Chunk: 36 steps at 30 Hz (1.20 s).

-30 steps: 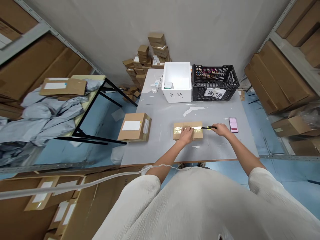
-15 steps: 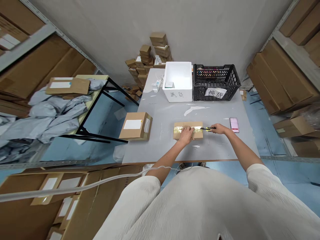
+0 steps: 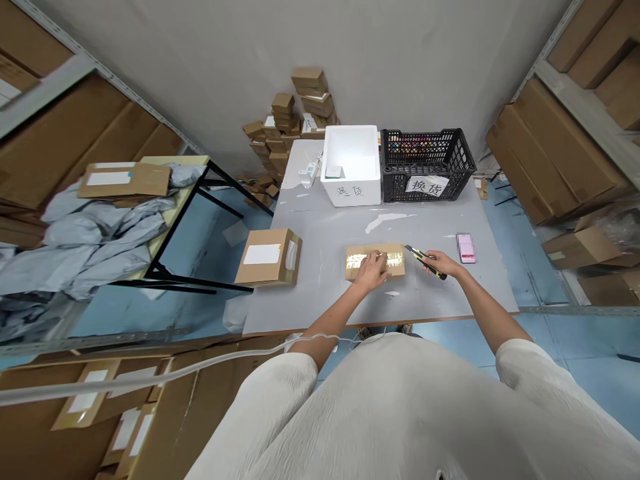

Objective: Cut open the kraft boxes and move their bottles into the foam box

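Note:
A small cardboard box (image 3: pixel 397 267) lies flat on the grey table (image 3: pixel 320 300), with shiny yellowish tape (image 3: pixel 356 261) along its top. My left hand (image 3: pixel 371 271) holds this box down from the front, its fingers bent over the top and the tape. Just right of the box, my right hand (image 3: pixel 440 262) grips a black and yellow utility knife (image 3: pixel 419 254). The knife's blade points up and left, close to the box's right end but apart from it. A phone (image 3: pixel 466 247) with a lit screen lies beyond my right hand.
A larger labelled carton (image 3: pixel 270 257) stands at the table's left. At the back are a white foam box (image 3: pixel 353 193) and a black plastic crate (image 3: pixel 455 190). Grey parcels (image 3: pixel 75 230) fill a side table. A white cable (image 3: pixel 200 367) crosses before my left arm.
My right hand has drawn the knife off the box's right end and turned it, so the blade now angles up and left. My left hand stays on the box. The view has shifted slightly.

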Available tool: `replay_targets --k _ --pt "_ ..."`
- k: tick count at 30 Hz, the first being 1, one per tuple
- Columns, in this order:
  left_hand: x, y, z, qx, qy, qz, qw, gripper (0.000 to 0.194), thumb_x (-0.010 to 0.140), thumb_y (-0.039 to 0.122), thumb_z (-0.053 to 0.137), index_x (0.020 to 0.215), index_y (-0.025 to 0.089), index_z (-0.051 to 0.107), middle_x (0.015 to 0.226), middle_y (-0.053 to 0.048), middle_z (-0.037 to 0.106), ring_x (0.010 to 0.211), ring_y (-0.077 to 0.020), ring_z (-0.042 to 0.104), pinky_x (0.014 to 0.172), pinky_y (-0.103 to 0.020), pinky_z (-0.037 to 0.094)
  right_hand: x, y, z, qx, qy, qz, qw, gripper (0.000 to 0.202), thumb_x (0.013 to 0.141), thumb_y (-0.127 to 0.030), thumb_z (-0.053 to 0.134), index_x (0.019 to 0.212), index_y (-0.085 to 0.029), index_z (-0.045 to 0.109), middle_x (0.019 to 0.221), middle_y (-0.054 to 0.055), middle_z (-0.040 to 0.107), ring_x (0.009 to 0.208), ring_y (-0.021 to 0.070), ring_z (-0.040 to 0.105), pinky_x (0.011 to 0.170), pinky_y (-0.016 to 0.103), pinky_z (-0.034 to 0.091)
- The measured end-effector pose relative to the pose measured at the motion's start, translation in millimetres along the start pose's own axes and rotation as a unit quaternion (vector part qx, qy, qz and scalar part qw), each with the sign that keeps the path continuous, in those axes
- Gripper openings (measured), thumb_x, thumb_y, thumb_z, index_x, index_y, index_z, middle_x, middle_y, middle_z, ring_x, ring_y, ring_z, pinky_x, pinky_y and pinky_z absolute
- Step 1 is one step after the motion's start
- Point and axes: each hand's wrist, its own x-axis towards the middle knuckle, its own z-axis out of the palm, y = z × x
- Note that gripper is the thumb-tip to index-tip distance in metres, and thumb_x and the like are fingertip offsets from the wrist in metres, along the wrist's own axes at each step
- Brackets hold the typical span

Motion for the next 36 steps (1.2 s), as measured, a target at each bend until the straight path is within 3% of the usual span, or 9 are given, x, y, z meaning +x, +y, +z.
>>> replay_targets --k 5,9,15,19,25,32,36 --pt "10 3 -7.2 -0.004 0.062 -0.023 0.998 0.042 0.108 0.021 0.048 0.148 0.023 0.058 0.160 -0.018 0.053 0.145 -0.0358 0.051 0.118 -0.051 0.042 -7 -8 2 -0.062 0.055 -0.057 0.995 0.049 0.112 -0.061 0.048 0.133 -0.022 0.070 0.102 0.007 0.081 0.082 0.0191 0.073 0.075 0.028 0.057" --pt "21 6 -10.1 0.005 0.038 -0.045 0.998 0.047 0.103 0.016 0.052 0.148 0.027 0.057 0.161 -0.015 0.054 0.145 -0.0352 0.049 0.117 -0.052 0.041 -14 -9 9 -0.186 0.080 -0.116 0.972 0.044 0.111 -0.046 0.051 0.145 -0.028 0.073 0.121 0.009 0.079 0.107 0.0258 0.073 0.095 0.036 0.058" --pt "33 3 -11.0 0.002 0.001 -0.090 0.996 0.048 0.100 0.018 0.060 0.147 0.029 0.057 0.158 -0.015 0.056 0.140 -0.0369 0.050 0.110 -0.052 0.041 -13 -4 21 -0.325 0.104 -0.150 0.928 0.047 0.103 -0.034 0.065 0.150 -0.029 0.073 0.126 0.013 0.073 0.117 0.0331 0.069 0.102 0.043 0.055" --pt "37 -3 -10.8 0.005 -0.008 -0.092 0.996 0.053 0.101 0.023 0.059 0.154 0.027 0.052 0.162 -0.017 0.053 0.143 -0.0388 0.047 0.110 -0.054 0.040 -6 2 21 -0.332 0.108 -0.150 0.925 0.048 0.105 -0.034 0.063 0.151 -0.029 0.072 0.125 0.014 0.073 0.118 0.0336 0.067 0.103 0.044 0.054" --pt "35 -8 4.4 0.042 0.019 -0.052 0.998 0.057 0.111 0.023 0.033 0.167 0.019 0.043 0.172 -0.023 0.045 0.149 -0.0393 0.045 0.118 -0.058 0.035 -1 6 19 -0.318 0.102 -0.150 0.931 0.048 0.105 -0.037 0.063 0.151 -0.027 0.072 0.125 0.014 0.072 0.117 0.0331 0.067 0.104 0.044 0.054" --pt "29 -7 15.1 0.058 0.046 -0.052 0.996 0.061 0.113 0.024 0.025 0.172 0.018 0.041 0.176 -0.022 0.042 0.155 -0.0383 0.043 0.123 -0.058 0.032 1 19 36 -0.292 0.163 -0.166 0.928 0.047 0.109 -0.036 0.058 0.153 -0.027 0.069 0.123 0.013 0.072 0.121 0.0320 0.066 0.107 0.044 0.054" --pt "29 -7 15.3 0.067 0.040 -0.053 0.996 0.061 0.114 0.025 0.023 0.171 0.018 0.042 0.177 -0.021 0.042 0.155 -0.0381 0.043 0.122 -0.059 0.033 1 22 32 -0.330 0.173 -0.174 0.912 0.047 0.110 -0.039 0.056 0.153 -0.028 0.069 0.127 0.014 0.071 0.120 0.0335 0.065 0.103 0.045 0.053"
